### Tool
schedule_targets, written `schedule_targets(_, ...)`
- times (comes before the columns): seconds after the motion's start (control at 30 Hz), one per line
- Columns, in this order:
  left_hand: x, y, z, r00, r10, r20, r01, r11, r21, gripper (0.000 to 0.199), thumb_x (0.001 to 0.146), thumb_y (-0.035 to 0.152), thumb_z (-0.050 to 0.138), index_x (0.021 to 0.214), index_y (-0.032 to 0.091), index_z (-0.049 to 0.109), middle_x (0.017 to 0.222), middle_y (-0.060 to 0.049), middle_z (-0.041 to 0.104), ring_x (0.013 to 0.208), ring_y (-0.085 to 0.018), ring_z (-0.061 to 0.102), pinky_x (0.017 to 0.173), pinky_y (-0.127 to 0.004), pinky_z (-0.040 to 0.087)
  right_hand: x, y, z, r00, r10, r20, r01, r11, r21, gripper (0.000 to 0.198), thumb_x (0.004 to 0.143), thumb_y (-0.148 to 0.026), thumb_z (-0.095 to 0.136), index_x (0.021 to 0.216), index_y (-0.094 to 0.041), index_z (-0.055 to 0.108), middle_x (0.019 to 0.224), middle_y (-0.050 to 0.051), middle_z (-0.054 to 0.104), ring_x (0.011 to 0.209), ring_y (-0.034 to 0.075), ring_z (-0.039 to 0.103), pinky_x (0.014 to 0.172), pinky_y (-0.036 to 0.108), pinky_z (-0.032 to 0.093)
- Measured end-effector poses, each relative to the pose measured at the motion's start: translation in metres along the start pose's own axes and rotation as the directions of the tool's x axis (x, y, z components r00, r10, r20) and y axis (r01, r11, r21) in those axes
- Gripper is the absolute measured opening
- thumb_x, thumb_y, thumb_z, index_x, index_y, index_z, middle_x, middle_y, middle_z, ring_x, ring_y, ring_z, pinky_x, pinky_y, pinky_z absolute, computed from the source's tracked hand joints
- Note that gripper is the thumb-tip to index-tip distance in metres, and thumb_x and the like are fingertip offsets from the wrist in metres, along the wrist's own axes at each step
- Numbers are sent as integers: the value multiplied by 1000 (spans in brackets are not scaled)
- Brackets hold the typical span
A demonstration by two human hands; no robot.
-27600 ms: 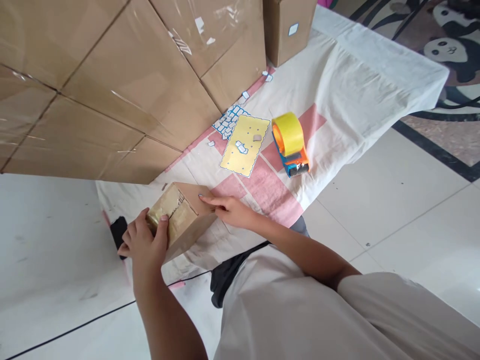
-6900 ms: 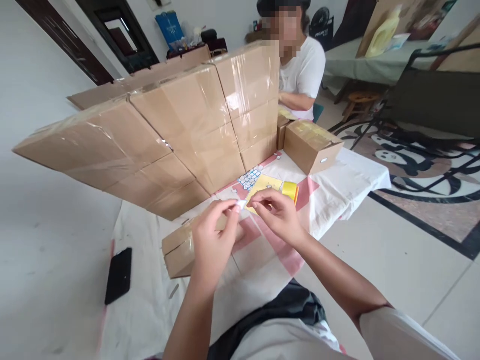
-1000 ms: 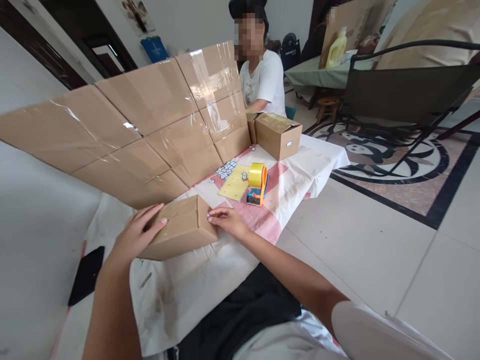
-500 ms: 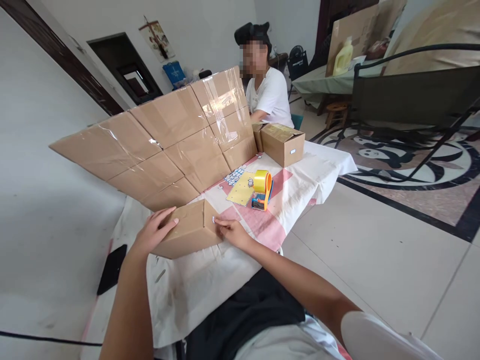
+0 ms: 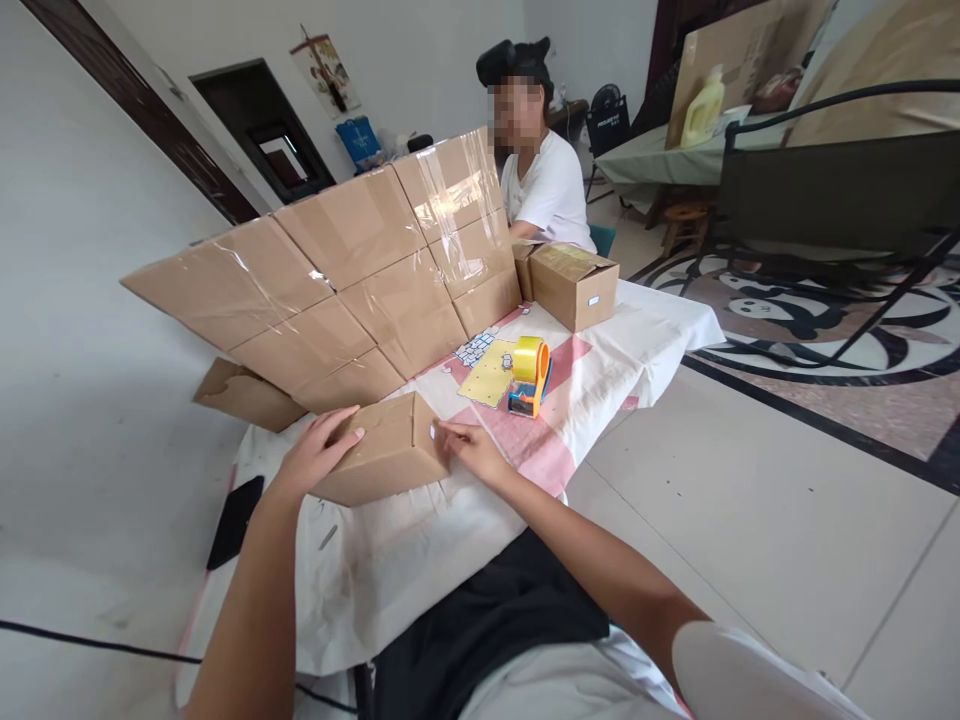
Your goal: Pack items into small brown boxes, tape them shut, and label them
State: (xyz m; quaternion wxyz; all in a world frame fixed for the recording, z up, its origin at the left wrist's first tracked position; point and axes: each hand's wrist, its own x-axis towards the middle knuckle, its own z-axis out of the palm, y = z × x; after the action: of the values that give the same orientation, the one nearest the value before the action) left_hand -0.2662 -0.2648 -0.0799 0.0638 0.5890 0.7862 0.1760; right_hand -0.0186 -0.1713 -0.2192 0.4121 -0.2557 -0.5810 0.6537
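Note:
A closed cardboard box [image 5: 390,460] lies on the cloth in front of me, with a small white label [image 5: 433,432] on its right end. My left hand [image 5: 319,450] grips its left part, fingers over the top and thumb resting on the upper face. At the right end, my right hand [image 5: 472,450] has its fingers bent together beside the label; anything between the fingertips is hidden. Beyond it, a tape dispenser [image 5: 531,375] with a yellow roll stands on the cloth. A wall of taped cardboard boxes [image 5: 375,270] rises behind the box.
Another labelled carton [image 5: 574,285] sits at the far right of the table [image 5: 660,320]. Past the box wall is a person [image 5: 551,185] in a white shirt. A brown cardboard piece [image 5: 247,393] sticks out at left, and a black flat object [image 5: 235,520] lies below it.
My right fingertips have drawn slightly off the label, which shows more fully. A brown cardboard piece has appeared at the left end of the box wall. The view has shifted a little.

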Motion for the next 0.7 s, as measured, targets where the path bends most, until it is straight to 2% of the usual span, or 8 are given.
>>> schedule_targets(0.2,1,0,0,1000,5,-2,-5,1000,2,59,88,62,49,137,30,56,148,-4,55,141,-29,42,120,-47,31,2,3,4,998,2,59,-3,1000,11,53,77,-12,57,127,-22,72,102,2,78,80,16,67,82,34,54)
schedule_targets(0.37,3,-5,2,1000,23,-9,-23,1000,-4,58,89,63,49,136,30,57,145,-5,57,139,-30,44,120,-50,31,-8,2,-2,997,-33,64,33,999,-1,57,84,-17,56,141,-20,62,86,2,78,78,18,69,85,38,56)
schedule_targets(0.53,4,-13,5,998,53,-32,-53,998,-16,58,89,64,50,136,31,58,145,-4,58,139,-29,45,120,-49,30,-17,3,0,993,-65,99,69,997,-35,46,81,-23,61,125,-23,73,120,4,75,107,26,69,98,44,54)
schedule_targets(0.63,5,-15,5,998,56,-40,-57,998,-22,57,88,64,51,135,32,58,144,-3,59,138,-29,46,119,-49,32,-12,2,-12,996,-59,68,63,996,-61,45,83,-26,61,126,-22,73,115,6,76,102,27,70,95,46,55)
schedule_targets(0.7,5,-15,5,998,57,-41,-59,998,-29,57,88,64,51,135,31,59,144,-4,59,137,-30,47,119,-49,32,-7,-1,-24,998,-55,11,56,996,-75,56,85,-29,61,141,-21,62,116,8,74,101,26,69,97,47,54)
